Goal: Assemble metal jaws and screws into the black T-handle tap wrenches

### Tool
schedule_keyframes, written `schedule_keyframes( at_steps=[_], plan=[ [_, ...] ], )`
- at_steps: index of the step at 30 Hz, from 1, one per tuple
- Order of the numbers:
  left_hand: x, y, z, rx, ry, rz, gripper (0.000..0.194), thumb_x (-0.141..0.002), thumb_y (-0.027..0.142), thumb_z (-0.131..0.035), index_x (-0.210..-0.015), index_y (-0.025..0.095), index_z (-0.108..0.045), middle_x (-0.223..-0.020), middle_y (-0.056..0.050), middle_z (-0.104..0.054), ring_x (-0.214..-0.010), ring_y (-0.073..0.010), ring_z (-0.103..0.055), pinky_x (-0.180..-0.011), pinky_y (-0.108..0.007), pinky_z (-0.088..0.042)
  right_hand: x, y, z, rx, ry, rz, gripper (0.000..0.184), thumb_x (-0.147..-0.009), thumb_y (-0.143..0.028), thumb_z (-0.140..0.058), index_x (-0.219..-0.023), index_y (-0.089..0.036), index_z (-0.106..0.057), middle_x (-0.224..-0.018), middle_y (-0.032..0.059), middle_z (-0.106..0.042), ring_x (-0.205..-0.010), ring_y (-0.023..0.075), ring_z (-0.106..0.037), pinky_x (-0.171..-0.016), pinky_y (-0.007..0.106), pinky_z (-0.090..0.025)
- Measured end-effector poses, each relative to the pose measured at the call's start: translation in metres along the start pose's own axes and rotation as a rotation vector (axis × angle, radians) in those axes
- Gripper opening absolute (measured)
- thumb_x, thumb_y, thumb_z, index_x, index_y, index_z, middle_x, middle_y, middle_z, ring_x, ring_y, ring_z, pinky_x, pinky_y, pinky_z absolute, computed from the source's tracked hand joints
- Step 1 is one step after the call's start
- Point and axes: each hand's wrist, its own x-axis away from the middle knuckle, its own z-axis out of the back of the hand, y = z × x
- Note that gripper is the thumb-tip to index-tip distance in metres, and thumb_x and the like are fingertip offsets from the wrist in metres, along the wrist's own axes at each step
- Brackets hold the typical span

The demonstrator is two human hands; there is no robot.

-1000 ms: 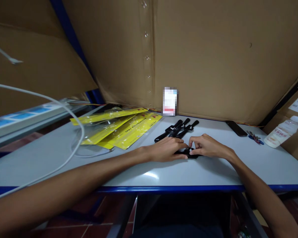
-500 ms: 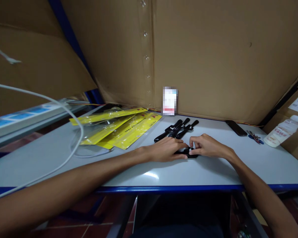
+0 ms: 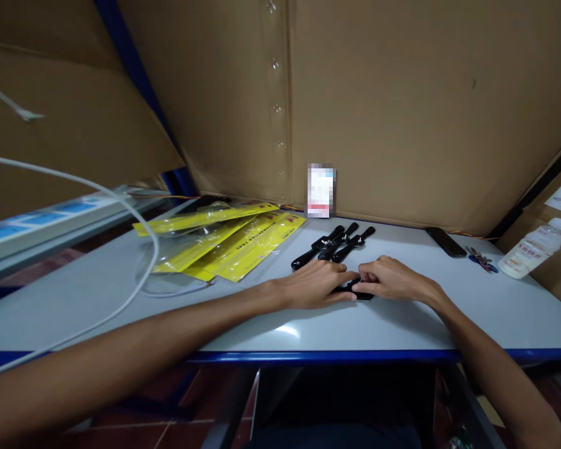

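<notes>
Both my hands rest on the grey table [image 3: 75, 299] and meet over a small black object [image 3: 355, 289], mostly hidden under my fingers. My left hand [image 3: 315, 284] lies over its left part with fingers curled down on it. My right hand [image 3: 389, 279] pinches its right end with closed fingers. Just behind my hands lie three black tools [image 3: 334, 244] with long handles, side by side and pointing away to the right.
Several yellow plastic packages [image 3: 229, 240] are fanned out at the left. A white cable [image 3: 135, 274] loops over the table's left part. A dark phone [image 3: 445, 242], keys [image 3: 480, 258] and a white bottle [image 3: 528, 249] lie at the right. Cardboard walls stand behind.
My right hand's fingers have closed in toward my left hand, so the gap between the two hands over the black object is gone. Nothing else has moved.
</notes>
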Motion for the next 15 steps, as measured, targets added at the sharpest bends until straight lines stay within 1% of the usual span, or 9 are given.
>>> schedule_keyframes(
  at_steps=[4,8,12,15],
  plan=[
    [-0.003,0.004,-0.003,-0.011,0.026,0.004,0.038,-0.104,0.046,-0.048,-0.118,0.017,-0.068,-0.094,-0.008,-0.069,-0.078,-0.021,-0.066,-0.061,-0.029,-0.042,-0.001,-0.003,-0.003,0.025,-0.004,0.006,0.027,-0.095,-0.038,-0.062,-0.075,-0.02,-0.057,-0.063,-0.0029,-0.052,-0.059,0.0117,-0.04,-0.059,0.028,-0.026],
    [-0.007,0.006,-0.007,0.03,0.068,0.01,0.03,-0.102,0.039,-0.053,-0.108,0.015,-0.069,-0.096,-0.008,-0.068,-0.081,-0.0203,-0.066,-0.064,-0.028,-0.044,0.0,-0.006,-0.005,0.097,0.003,0.008,0.022,-0.097,-0.034,-0.057,-0.081,-0.018,-0.06,-0.07,0.0008,-0.059,-0.062,0.0128,-0.043,-0.06,0.028,-0.026],
    [-0.01,0.003,-0.013,0.062,0.085,0.026,0.029,-0.103,0.038,-0.053,-0.105,0.014,-0.069,-0.096,-0.008,-0.069,-0.08,-0.0199,-0.066,-0.064,-0.028,-0.044,0.0,-0.011,-0.011,0.248,0.02,-0.037,0.021,-0.1,-0.029,-0.048,-0.088,-0.017,-0.061,-0.076,0.005,-0.063,-0.062,0.0144,-0.043,-0.059,0.031,-0.022],
    [-0.011,-0.004,-0.017,0.04,0.1,0.021,0.033,-0.103,0.043,-0.054,-0.107,0.013,-0.068,-0.096,-0.008,-0.07,-0.081,-0.0209,-0.068,-0.065,-0.028,-0.046,0.0,-0.011,-0.014,0.291,0.046,-0.025,0.019,-0.101,-0.024,-0.043,-0.094,-0.017,-0.059,-0.077,0.0054,-0.063,-0.061,0.015,-0.044,-0.059,0.031,-0.022]
  ],
)
